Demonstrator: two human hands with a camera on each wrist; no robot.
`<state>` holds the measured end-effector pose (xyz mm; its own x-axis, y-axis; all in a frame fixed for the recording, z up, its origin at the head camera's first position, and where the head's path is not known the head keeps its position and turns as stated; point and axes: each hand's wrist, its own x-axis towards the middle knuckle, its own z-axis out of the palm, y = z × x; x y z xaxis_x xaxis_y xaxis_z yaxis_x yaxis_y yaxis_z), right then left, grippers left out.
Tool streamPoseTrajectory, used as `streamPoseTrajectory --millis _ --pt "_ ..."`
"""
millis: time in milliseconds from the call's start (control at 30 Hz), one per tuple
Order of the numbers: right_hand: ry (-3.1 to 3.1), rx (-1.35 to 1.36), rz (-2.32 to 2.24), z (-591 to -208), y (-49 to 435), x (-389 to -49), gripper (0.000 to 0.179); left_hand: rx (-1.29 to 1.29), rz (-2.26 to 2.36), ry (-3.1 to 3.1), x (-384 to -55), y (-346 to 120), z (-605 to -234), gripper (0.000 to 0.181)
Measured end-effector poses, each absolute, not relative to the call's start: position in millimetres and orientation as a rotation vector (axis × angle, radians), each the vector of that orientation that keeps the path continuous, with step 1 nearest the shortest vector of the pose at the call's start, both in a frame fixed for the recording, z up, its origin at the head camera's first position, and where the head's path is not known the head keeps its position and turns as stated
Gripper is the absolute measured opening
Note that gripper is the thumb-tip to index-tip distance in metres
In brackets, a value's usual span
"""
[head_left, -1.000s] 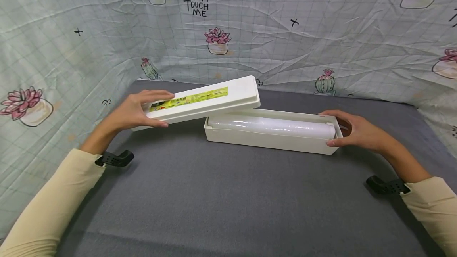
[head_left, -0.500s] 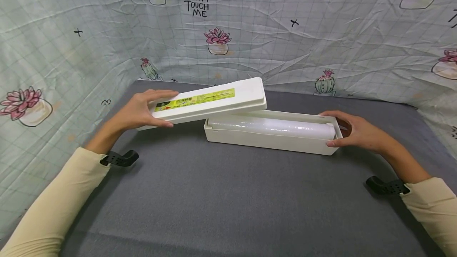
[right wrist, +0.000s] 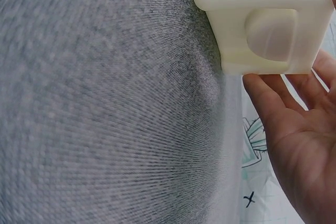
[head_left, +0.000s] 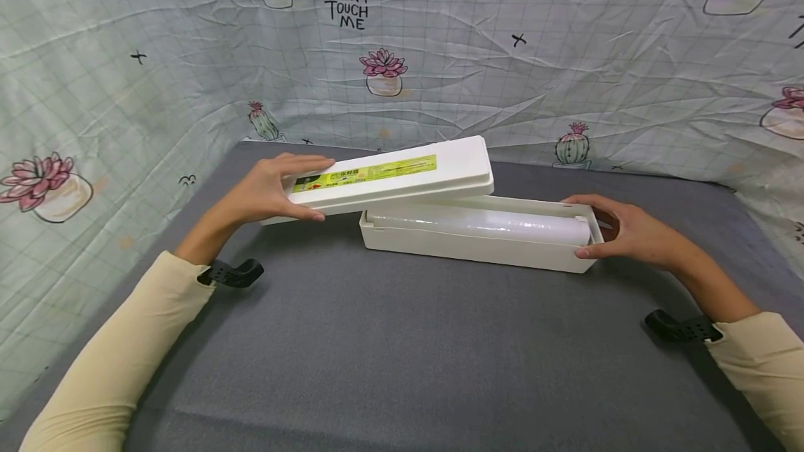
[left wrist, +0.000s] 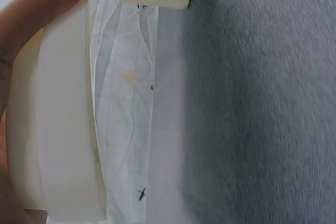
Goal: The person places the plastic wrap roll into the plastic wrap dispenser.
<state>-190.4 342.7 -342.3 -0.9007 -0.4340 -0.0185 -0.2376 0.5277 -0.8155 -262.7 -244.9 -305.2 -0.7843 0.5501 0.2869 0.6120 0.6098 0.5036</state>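
My left hand (head_left: 266,190) grips the left end of a long white lid (head_left: 461,159) with a yellow-green label (head_left: 370,171). The lid slants up to the right, its right part above a white plastic-wrap box (head_left: 471,247). Inside the box lies a shiny roll of plastic wrap (head_left: 502,223), partly covered by the lid. My right hand (head_left: 634,232) holds the box's right end, thumb at the front corner and fingers behind. In the left wrist view the lid (left wrist: 65,108) stands close to the thumb. In the right wrist view the box end (right wrist: 231,40) has a rounded cut-out.
A grey cloth (head_left: 402,354) covers the table under the box. Behind and to the left hangs a pale sheet (head_left: 452,54) printed with plants and lettering. Each wrist wears a black band, such as the left band (head_left: 232,273).
The left hand has moved to the right with the lid, which now reaches farther over the box. The box and the right hand have stayed in place.
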Motion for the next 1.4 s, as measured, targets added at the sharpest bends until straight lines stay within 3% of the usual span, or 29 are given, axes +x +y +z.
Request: streamPoseTrajectory --millis 1400 --pt "2.557 -0.614 -1.267 -343 346 -197 0.079 -1.266 -0.886 -2.665 -263 -180 -292 0.082"
